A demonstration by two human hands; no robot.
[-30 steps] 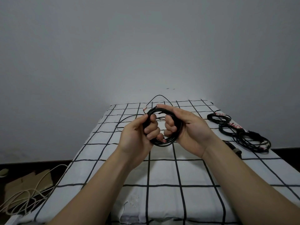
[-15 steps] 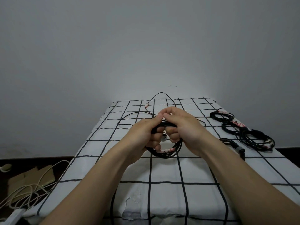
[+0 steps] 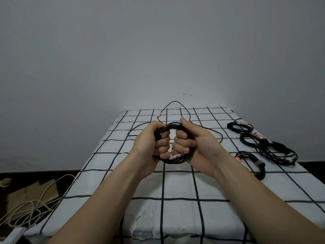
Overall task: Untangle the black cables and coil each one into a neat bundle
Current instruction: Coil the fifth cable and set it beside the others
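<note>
left hand (image 3: 149, 143): fingers curled round the left side of the cable coil (image 3: 177, 162), thumb over its top | right hand (image 3: 200, 147): fingers curled round the coil's right side, thumb raised | forearms: bare, stretched forward, converging | hands: level, knuckles facing, close together

Coiled bundles (image 3: 271, 147) crowd the bed's (image 3: 177, 184) right edge; a loose cable (image 3: 173, 101) crosses the far middle; the near left lies free.
</note>
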